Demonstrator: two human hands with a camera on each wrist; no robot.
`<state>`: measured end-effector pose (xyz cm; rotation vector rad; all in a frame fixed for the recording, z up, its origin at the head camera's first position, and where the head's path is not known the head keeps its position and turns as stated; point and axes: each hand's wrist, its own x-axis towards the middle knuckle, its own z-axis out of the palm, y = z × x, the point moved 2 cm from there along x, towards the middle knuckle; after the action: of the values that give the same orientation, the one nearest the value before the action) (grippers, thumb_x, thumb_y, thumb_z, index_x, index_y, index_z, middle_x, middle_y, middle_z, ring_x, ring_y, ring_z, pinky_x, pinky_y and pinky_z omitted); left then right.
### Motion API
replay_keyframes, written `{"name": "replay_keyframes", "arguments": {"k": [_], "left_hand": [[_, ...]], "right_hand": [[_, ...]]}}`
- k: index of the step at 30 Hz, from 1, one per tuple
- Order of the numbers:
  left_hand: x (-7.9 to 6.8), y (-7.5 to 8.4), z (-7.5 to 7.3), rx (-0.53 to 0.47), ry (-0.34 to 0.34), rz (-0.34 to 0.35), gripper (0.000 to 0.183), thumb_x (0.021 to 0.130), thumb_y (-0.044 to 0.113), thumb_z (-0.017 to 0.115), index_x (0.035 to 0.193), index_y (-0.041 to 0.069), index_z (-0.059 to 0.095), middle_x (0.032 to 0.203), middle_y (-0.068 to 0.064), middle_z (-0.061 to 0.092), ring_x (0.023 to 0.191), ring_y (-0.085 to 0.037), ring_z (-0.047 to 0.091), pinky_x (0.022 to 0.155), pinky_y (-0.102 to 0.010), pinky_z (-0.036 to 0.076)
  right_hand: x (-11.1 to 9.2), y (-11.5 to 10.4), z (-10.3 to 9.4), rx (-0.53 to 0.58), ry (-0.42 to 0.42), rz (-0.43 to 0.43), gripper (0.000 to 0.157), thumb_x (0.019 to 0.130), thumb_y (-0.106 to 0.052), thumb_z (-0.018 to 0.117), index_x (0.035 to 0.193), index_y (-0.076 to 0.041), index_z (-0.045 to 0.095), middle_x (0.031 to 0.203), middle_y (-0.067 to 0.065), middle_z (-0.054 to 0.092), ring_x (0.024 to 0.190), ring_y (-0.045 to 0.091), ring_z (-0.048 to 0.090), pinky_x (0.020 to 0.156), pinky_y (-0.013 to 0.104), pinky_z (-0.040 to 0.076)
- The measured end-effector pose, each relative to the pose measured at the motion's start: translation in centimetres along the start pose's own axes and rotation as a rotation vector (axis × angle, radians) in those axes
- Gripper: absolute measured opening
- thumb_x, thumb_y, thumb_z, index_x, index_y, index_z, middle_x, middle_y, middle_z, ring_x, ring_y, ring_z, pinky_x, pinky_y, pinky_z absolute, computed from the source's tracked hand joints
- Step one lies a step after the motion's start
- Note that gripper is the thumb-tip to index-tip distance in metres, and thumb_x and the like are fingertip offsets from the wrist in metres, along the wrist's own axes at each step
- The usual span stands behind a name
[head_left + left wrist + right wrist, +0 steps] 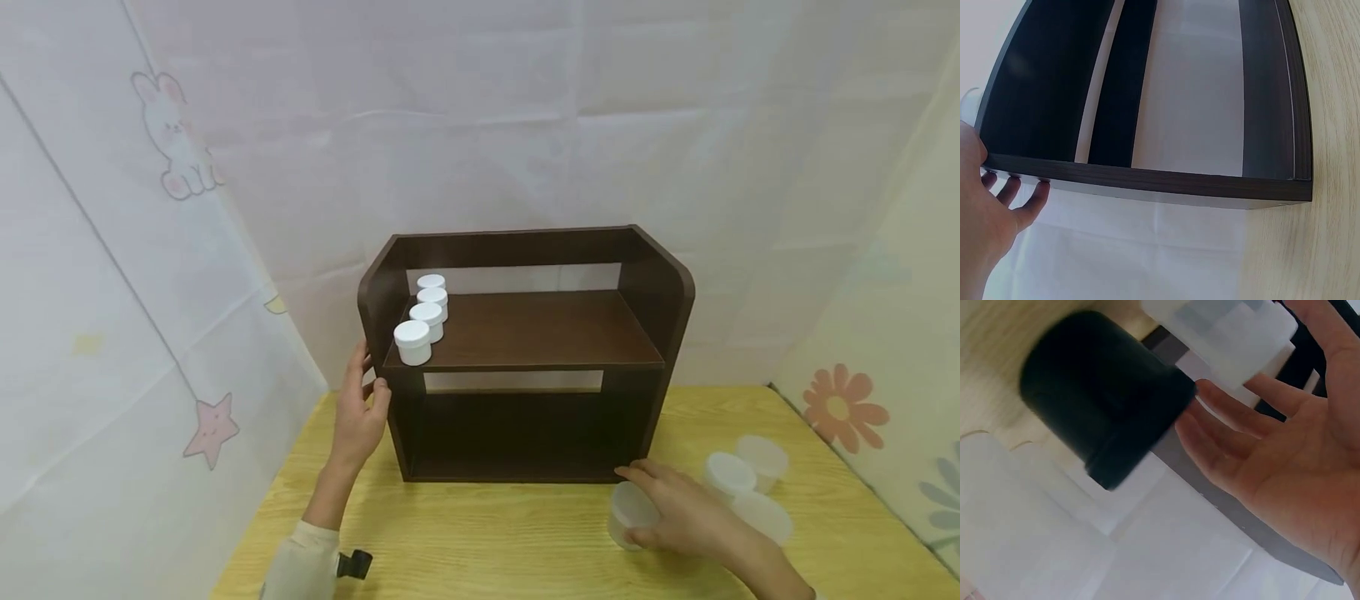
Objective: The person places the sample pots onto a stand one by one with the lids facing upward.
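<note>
A dark brown two-tier shelf (525, 354) stands on the table. My left hand (362, 417) holds its left side panel, thumb at the front edge and fingertips on the outer face; in the left wrist view that hand (988, 215) meets the panel near its corner. Several white lidded jars (412, 343) line the left of the upper tier, front to back. My right hand (686, 508) grips a translucent jar (626, 518) on its left, just in front of the shelf's right corner. The right wrist view shows this jar between thumb and fingers, partly cut off.
Several whitish, blurred jars (761, 518) cluster on the table right of the shelf. A dark green lidded jar-like thing (1094, 394) appears beside the right fingertips in the right wrist view. Patterned cloth walls (495, 150) enclose the wood-grain table (480, 542).
</note>
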<state>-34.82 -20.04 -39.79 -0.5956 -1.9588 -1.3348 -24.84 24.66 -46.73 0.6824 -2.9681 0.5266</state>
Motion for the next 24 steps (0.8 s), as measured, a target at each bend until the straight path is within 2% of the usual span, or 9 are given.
{"name": "replay_keyframes", "arguments": {"k": [5, 11, 12, 18, 24], "left_hand": [[0.3, 0.3, 0.3, -0.027, -0.004, -0.007, 0.07, 0.096, -0.009, 0.047, 0.161, 0.013, 0.031, 0.159, -0.005, 0.036, 0.137, -0.032, 0.041, 0.097, -0.061, 0.044], [0.1, 3.3, 0.1, -0.03, -0.003, -0.017, 0.065, 0.095, -0.011, 0.044, 0.158, 0.0, 0.03, 0.157, -0.015, 0.037, 0.136, -0.037, 0.041, 0.096, -0.064, 0.042], [0.1, 3.2, 0.1, -0.026, -0.005, -0.011, 0.066, 0.096, -0.01, 0.044, 0.158, 0.001, 0.03, 0.157, -0.015, 0.037, 0.136, -0.037, 0.041, 0.095, -0.064, 0.043], [0.1, -0.1, 0.2, -0.023, -0.011, 0.024, 0.069, 0.097, -0.004, 0.045, 0.162, 0.015, 0.029, 0.16, -0.003, 0.035, 0.137, -0.031, 0.04, 0.095, -0.061, 0.045], [0.2, -0.2, 0.3, -0.05, -0.009, 0.014, 0.069, 0.097, -0.007, 0.047, 0.161, 0.013, 0.03, 0.159, -0.006, 0.036, 0.137, -0.032, 0.04, 0.097, -0.061, 0.044]], "right_hand": [[-0.3, 0.5, 0.7, -0.017, 0.044, -0.051, 0.08, 0.068, -0.042, 0.093, 0.132, -0.003, 0.063, 0.123, 0.023, 0.061, 0.099, 0.042, 0.063, 0.076, 0.058, 0.053], [-0.3, 1.0, 1.4, 0.032, 0.017, -0.049, 0.079, 0.071, -0.035, 0.092, 0.136, -0.002, 0.06, 0.122, 0.028, 0.062, 0.09, 0.03, 0.065, 0.068, 0.043, 0.054], [-0.3, 1.0, 1.4, 0.047, 0.009, -0.046, 0.079, 0.072, -0.034, 0.092, 0.136, -0.002, 0.059, 0.122, 0.028, 0.062, 0.089, 0.027, 0.064, 0.067, 0.041, 0.054], [-0.6, 1.0, 1.7, 0.128, -0.003, -0.066, 0.079, 0.074, -0.028, 0.091, 0.14, -0.001, 0.056, 0.126, 0.025, 0.062, 0.086, 0.017, 0.061, 0.064, 0.03, 0.051], [-0.7, 0.6, 1.3, 0.145, 0.028, -0.073, 0.077, 0.076, -0.031, 0.09, 0.14, -0.003, 0.057, 0.129, 0.023, 0.06, 0.097, 0.026, 0.063, 0.07, 0.035, 0.054]]}}
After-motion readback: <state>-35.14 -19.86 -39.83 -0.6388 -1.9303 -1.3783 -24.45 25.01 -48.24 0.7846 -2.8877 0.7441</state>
